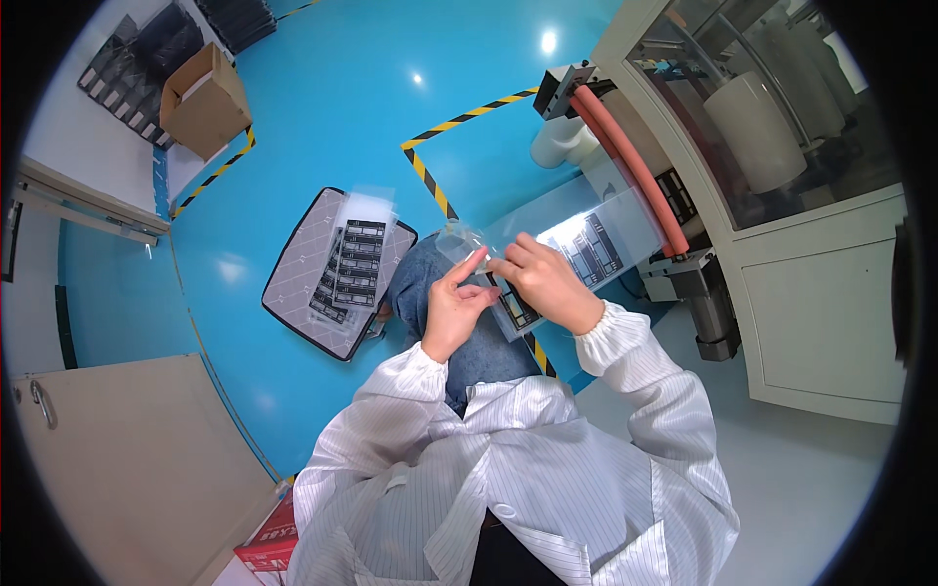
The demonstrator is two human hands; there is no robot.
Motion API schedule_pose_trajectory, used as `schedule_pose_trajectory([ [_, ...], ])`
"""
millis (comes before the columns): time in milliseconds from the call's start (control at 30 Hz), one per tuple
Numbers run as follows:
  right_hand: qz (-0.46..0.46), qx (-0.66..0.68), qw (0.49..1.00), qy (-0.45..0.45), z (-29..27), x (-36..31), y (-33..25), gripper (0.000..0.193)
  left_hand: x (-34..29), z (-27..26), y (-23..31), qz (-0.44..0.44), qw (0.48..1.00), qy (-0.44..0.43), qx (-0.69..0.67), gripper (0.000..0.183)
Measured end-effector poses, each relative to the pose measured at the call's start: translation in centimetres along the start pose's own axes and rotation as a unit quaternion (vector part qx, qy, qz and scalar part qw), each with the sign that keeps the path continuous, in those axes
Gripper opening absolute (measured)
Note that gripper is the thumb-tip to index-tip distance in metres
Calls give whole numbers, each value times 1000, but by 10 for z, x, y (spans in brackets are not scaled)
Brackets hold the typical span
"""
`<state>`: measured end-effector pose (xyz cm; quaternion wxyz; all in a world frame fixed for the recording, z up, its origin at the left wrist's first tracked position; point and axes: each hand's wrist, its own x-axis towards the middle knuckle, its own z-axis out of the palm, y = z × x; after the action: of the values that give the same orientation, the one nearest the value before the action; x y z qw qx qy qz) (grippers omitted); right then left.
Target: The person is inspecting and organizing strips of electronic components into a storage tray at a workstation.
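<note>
A long clear plastic film [532,210] printed with black label panels runs from a machine's rollers to my lap. My right hand [542,283] is closed at its near end, thumb and fingers pinching the film edge. Close beside it, my left hand [455,311] has its index finger raised against a crumpled clear piece of the film [461,239] and its thumb near the black panel [516,311]. The fingertips of both hands nearly meet. What exactly lies between the left fingers is too small to tell.
On the left, a padded stool [293,278] carries a stack of cut clear sheets with black panels [359,264]. Right of me stands the machine [821,313] with a pink-red roller [630,161]. Farther off are a cardboard box [205,103], a white roll [557,144] and a door [127,449].
</note>
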<state>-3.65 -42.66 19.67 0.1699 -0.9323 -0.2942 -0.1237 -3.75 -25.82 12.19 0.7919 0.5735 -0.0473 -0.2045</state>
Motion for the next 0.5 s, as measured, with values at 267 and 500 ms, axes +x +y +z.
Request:
schedule_pose_trajectory([
  [267, 23, -58, 998, -9, -19, -11, 17, 25, -11, -10, 11, -9, 1000, 1, -3, 65],
  [500, 57, -113, 992, 10, -51, -34, 56, 29, -21, -19, 19, -25, 1000, 18, 2, 66],
])
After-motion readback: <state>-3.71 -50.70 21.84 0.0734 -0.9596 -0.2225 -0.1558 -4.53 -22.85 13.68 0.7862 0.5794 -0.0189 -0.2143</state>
